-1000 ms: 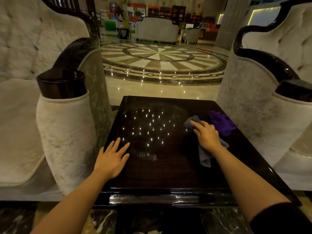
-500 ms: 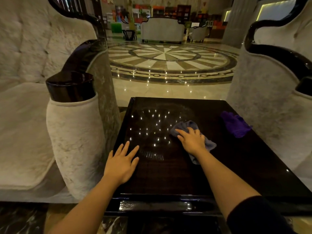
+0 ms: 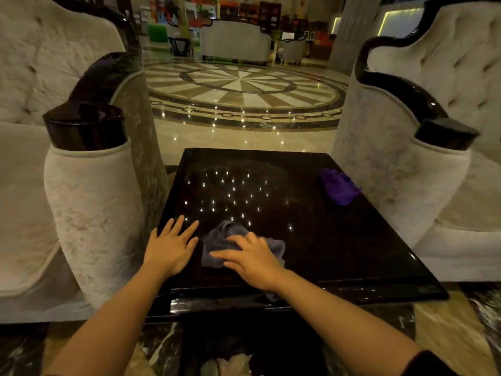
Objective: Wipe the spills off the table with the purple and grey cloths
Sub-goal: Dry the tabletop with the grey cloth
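A dark glossy square table (image 3: 339, 253) stands in front of me, its top reflecting many small ceiling lights. My right hand (image 3: 252, 260) presses flat on a crumpled grey cloth (image 3: 217, 240) at the near left of the tabletop. My left hand (image 3: 170, 246) lies flat on the table with fingers spread, just left of the grey cloth, holding nothing. A bunched purple cloth (image 3: 339, 187) lies alone near the table's far right edge. No spill is clearly visible on the dark surface.
A pale upholstered armchair (image 3: 89, 213) with a dark wooden arm cap flanks the table on the left, and a matching armchair (image 3: 433, 191) stands on the right. Beyond the table lies a polished patterned marble floor (image 3: 244, 88) with more seating far back.
My right hand has dragged the grey cloth from beside the purple cloth leftward and toward me, ending next to my left hand. The left hand has stayed put on the table.
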`<state>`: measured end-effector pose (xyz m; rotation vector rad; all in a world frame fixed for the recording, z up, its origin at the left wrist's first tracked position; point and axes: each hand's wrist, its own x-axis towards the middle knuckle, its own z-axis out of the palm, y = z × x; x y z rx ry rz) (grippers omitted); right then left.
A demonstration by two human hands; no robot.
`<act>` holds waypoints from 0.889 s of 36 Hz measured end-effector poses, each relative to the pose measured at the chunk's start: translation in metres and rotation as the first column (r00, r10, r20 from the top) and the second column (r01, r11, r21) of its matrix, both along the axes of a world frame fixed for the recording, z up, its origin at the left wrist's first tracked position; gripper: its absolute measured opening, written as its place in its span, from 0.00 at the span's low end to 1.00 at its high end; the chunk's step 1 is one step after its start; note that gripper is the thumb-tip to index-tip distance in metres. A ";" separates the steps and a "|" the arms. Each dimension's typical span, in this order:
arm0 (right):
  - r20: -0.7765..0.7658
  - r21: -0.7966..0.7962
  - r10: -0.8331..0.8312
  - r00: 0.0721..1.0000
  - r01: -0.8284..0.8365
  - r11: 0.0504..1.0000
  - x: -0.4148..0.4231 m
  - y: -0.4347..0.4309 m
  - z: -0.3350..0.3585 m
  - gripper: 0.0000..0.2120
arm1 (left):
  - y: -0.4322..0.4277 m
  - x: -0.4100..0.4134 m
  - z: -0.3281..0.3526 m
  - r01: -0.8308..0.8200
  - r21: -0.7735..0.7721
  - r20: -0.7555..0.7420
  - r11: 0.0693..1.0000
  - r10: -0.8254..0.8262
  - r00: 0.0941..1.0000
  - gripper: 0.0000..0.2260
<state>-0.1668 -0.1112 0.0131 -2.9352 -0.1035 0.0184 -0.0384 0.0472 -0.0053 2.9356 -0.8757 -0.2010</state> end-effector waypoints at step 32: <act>0.087 0.194 -0.758 0.646 0.736 0.649 -0.067 -0.193 0.029 0.21 | -0.002 -0.010 0.010 0.086 0.011 0.015 0.996 -0.086 0.996 0.22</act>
